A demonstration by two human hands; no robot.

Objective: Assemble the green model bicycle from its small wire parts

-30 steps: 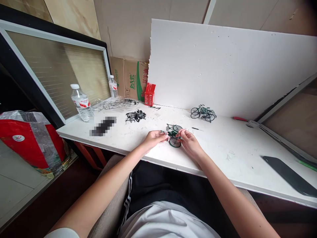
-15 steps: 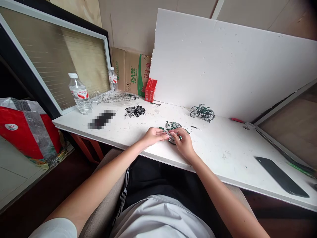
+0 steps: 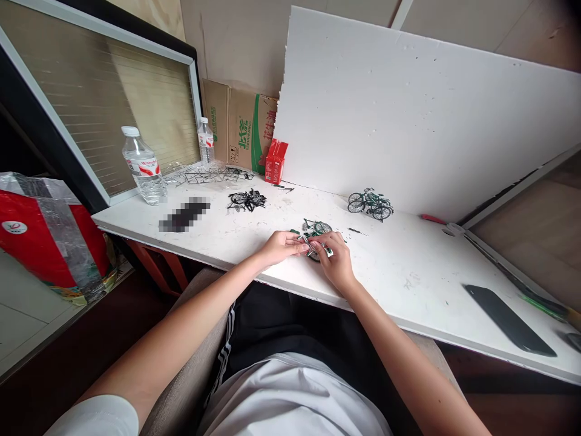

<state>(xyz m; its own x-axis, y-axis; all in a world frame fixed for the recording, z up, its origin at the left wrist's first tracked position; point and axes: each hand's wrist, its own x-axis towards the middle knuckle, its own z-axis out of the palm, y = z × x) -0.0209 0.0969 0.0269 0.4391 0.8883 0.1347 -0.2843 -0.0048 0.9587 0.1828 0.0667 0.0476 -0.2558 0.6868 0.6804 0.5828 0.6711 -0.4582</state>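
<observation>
Beyond the left hand [image 3: 282,246] and the right hand [image 3: 334,260], a white foam board [image 3: 408,121] stands on edge along the back of the desk [image 3: 408,272]. Both hands rest on the white desk near its front edge. Far to the left of the left hand, a big framed panel [image 3: 91,97] leans at the desk's end. Below it, off the desk, sits a red bag [image 3: 40,236] wrapped in clear tape. Past the left hand, against the wall, stands a brown box [image 3: 238,130] with green print.

Well to the right of the right hand, a dark phone [image 3: 508,319] lies flat near the desk's front edge. Well to the left of the left hand stands a water bottle [image 3: 141,166]. A smaller bottle [image 3: 206,142] stands farther back, by the box. A red carton [image 3: 275,161] stands beyond the hands, at the foot of the board.

Beyond the right hand and a little to its right, a finished green bike model [image 3: 371,204] stands upright near the board. Beyond the left hand lies a heap of black parts [image 3: 247,200], with wire frames [image 3: 204,175] farther back by the smaller bottle.

Between the two hands, touching both, the bike [image 3: 316,232] sits on the desk. It is a small green model, partly hidden by the fingers. Both hands are narrowed to a pinch, thumb and fingertips closed on the near side of the bike, and the two sets of fingertips almost meet. A thin dark pin [image 3: 356,231] lies just beyond the right hand, apart from the bike.
</observation>
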